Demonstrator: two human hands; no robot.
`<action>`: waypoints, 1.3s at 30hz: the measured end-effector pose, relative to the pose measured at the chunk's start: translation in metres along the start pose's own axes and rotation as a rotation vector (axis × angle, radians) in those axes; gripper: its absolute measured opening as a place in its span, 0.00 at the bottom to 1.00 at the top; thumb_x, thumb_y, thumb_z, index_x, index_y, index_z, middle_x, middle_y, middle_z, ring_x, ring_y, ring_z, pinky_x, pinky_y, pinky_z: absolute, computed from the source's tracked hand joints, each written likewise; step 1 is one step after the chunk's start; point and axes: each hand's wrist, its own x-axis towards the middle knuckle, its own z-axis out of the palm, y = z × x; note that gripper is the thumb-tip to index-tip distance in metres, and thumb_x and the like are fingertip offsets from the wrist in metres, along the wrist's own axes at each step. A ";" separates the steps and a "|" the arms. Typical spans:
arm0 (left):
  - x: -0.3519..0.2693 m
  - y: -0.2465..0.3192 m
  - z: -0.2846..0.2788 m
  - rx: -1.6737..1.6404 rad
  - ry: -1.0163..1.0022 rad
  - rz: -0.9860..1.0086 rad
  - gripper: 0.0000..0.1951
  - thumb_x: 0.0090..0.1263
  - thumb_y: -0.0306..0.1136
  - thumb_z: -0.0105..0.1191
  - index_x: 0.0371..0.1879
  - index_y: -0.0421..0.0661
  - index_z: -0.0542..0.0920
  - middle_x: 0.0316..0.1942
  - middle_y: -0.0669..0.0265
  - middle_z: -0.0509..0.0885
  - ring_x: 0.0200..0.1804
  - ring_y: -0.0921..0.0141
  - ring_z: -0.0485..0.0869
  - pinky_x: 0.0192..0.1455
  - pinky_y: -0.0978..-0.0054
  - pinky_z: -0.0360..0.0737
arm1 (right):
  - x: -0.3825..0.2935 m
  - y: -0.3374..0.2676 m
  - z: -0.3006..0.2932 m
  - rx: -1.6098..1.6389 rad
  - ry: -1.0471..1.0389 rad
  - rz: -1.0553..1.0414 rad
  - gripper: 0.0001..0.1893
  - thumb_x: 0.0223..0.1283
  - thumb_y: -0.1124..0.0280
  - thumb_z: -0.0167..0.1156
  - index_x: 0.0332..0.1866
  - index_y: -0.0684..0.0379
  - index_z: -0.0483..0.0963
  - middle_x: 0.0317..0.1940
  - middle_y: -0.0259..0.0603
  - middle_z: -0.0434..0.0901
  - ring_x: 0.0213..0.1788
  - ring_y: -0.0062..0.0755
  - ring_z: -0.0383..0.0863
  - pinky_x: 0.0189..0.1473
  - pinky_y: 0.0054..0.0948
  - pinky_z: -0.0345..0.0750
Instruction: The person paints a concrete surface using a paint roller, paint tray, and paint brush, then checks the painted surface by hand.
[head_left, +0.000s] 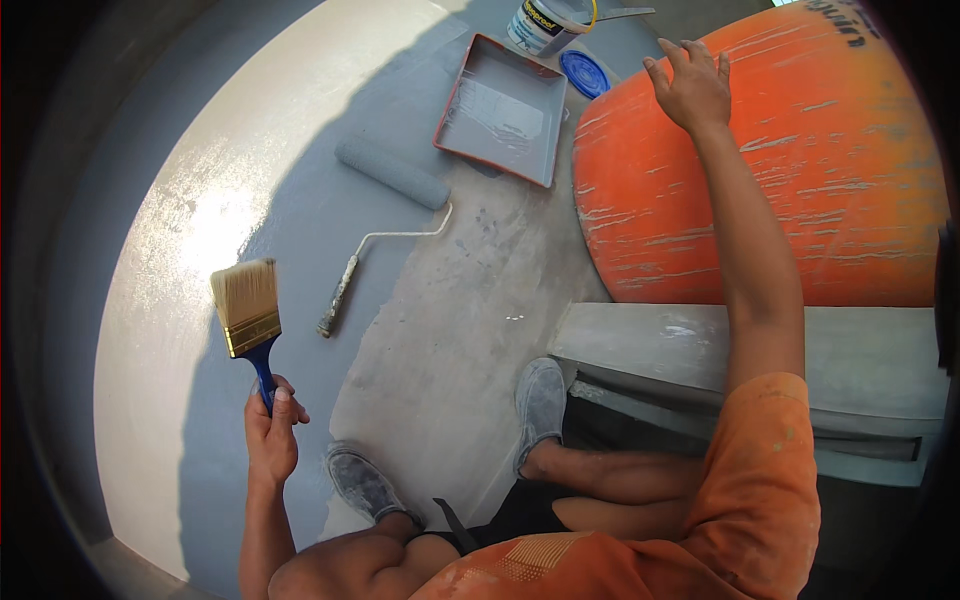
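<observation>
My left hand (274, 431) grips the blue handle of a wide paintbrush (253, 304), its pale bristles pointing up and away from me above the grey coated floor. My right hand (691, 88), fingers spread, is at the near side of a large orange barrel-shaped container (757, 187); whether it touches the surface I cannot tell. A paint roller (394, 171) with a grey sleeve lies on the floor between my hands. Beyond it sits a red-rimmed paint tray (499, 112) holding grey paint.
A white bucket (541, 28) with a yellow handle stands behind the tray, a flat tool (626, 13) at its top. A blue lid (585, 74) lies beside it. Glossy wet-looking coating borders bare concrete (435, 337) by my shoes. A concrete ledge (660, 337) runs at right.
</observation>
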 end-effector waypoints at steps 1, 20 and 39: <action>0.002 0.003 0.000 -0.013 -0.014 0.011 0.16 0.84 0.45 0.47 0.40 0.44 0.73 0.23 0.71 0.74 0.28 0.77 0.77 0.34 0.76 0.75 | 0.006 0.020 -0.020 -0.578 -0.012 0.001 0.32 0.77 0.41 0.42 0.75 0.49 0.67 0.77 0.45 0.63 0.82 0.44 0.54 0.82 0.54 0.43; 0.011 0.016 0.007 -0.079 0.054 0.148 0.16 0.83 0.46 0.48 0.40 0.44 0.74 0.26 0.71 0.73 0.28 0.77 0.76 0.33 0.77 0.72 | -0.097 -0.001 0.019 -0.471 -0.587 -0.130 0.26 0.76 0.47 0.50 0.73 0.42 0.72 0.80 0.39 0.60 0.84 0.38 0.49 0.83 0.49 0.42; 0.002 0.008 0.030 -0.039 -0.170 -0.013 0.16 0.83 0.45 0.48 0.41 0.44 0.74 0.27 0.71 0.75 0.31 0.77 0.77 0.37 0.76 0.76 | -0.257 -0.308 0.025 1.501 -1.011 0.019 0.18 0.73 0.58 0.62 0.49 0.64 0.84 0.39 0.39 0.87 0.42 0.29 0.84 0.49 0.30 0.79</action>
